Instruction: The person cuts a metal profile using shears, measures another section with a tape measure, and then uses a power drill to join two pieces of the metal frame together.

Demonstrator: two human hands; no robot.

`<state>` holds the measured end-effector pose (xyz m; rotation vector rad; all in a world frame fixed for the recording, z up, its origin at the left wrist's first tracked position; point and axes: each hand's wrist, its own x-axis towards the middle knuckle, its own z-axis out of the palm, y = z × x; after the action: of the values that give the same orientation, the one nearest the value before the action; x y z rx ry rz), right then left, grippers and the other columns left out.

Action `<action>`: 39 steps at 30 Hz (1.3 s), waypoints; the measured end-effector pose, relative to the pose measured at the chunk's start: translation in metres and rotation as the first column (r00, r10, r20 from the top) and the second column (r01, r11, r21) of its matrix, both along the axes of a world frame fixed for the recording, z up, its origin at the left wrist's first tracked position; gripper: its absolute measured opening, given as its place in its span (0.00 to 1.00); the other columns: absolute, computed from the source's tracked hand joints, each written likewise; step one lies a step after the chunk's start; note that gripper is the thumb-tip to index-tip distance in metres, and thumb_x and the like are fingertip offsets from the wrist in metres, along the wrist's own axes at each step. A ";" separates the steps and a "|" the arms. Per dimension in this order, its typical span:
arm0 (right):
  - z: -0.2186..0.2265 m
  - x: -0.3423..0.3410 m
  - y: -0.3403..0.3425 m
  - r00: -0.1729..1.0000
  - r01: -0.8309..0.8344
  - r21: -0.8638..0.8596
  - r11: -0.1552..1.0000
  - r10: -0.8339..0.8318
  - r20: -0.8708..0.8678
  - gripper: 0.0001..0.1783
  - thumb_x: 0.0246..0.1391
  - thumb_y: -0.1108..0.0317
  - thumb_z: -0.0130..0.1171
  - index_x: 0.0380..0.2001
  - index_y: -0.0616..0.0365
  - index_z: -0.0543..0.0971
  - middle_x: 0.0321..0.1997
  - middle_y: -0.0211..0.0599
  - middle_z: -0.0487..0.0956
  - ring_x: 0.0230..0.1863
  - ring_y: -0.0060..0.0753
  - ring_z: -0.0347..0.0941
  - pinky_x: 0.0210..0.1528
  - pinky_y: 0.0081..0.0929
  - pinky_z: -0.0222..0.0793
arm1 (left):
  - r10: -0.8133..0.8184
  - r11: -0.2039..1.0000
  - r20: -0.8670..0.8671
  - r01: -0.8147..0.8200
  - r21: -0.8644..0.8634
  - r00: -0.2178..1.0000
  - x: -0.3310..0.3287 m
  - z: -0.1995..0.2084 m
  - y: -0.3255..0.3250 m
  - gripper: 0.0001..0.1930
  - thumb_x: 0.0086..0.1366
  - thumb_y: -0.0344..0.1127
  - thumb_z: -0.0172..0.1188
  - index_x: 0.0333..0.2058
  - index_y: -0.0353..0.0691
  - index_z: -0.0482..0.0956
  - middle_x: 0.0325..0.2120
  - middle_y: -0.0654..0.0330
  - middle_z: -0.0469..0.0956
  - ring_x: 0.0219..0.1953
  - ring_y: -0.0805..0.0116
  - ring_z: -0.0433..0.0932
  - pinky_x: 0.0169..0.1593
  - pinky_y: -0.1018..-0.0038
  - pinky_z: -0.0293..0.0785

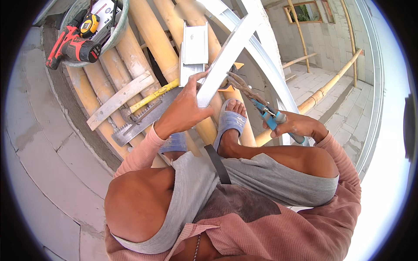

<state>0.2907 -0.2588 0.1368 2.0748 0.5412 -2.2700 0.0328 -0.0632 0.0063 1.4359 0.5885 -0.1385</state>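
Note:
My left hand [186, 108] grips the lower end of a pale metal channel [235, 50], which slants up and away to the right. In my right hand [298, 126] are snips [270, 114] with blue handles and brownish, worn jaws. The handles stand apart. Those jaws point toward the channel's edge, just right of my left fingers; whether they touch it I cannot tell. Beyond my left hand lie short metal channel pieces [195, 45]. A yellow-handled hammer [154, 95] and a grey toothed blade [148, 119] rest left of that hand.
Bamboo poles [143, 32] form the platform under my sandalled feet. At the far left a bucket [123, 26] holds a red and black cordless drill [72, 48] and a yellow tape measure [89, 25]. A wooden board [119, 100] lies nearby. Long metal channels [272, 65] and a bamboo rail [324, 89] run along the right.

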 end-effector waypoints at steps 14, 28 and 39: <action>-0.082 -0.053 0.037 0.703 0.684 0.416 0.599 -0.693 -0.157 0.27 0.55 0.65 0.71 0.56 0.61 0.78 0.34 0.30 0.81 0.32 0.21 0.74 0.35 0.23 0.69 | 0.241 0.818 0.254 -0.056 -0.573 0.937 0.011 -0.016 -0.027 0.44 0.64 0.54 0.71 0.67 0.32 0.62 0.57 0.53 0.75 0.60 0.63 0.73 0.65 0.68 0.68; -0.061 -0.005 0.053 0.886 -0.360 0.854 0.375 -0.148 0.439 0.43 0.44 0.75 0.67 0.67 0.60 0.67 0.57 0.53 0.76 0.54 0.59 0.74 0.59 0.44 0.68 | 0.230 0.160 0.231 0.197 -0.967 0.945 -0.036 -0.034 0.044 0.49 0.72 0.70 0.44 0.72 0.28 0.57 0.71 0.41 0.61 0.73 0.48 0.62 0.75 0.56 0.57; -0.057 0.013 0.091 0.549 -0.830 0.555 0.054 0.253 0.796 0.43 0.36 0.71 0.73 0.60 0.60 0.70 0.52 0.43 0.76 0.59 0.49 0.70 0.67 0.45 0.62 | -0.599 0.472 0.066 0.418 -0.776 0.798 -0.023 -0.034 0.044 0.38 0.70 0.61 0.61 0.65 0.36 0.69 0.53 0.55 0.81 0.49 0.73 0.82 0.50 0.76 0.80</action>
<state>0.3036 -0.1678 0.0796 1.8412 2.5245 -0.7098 0.0097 -0.0194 -0.0278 0.6917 0.1768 -0.9484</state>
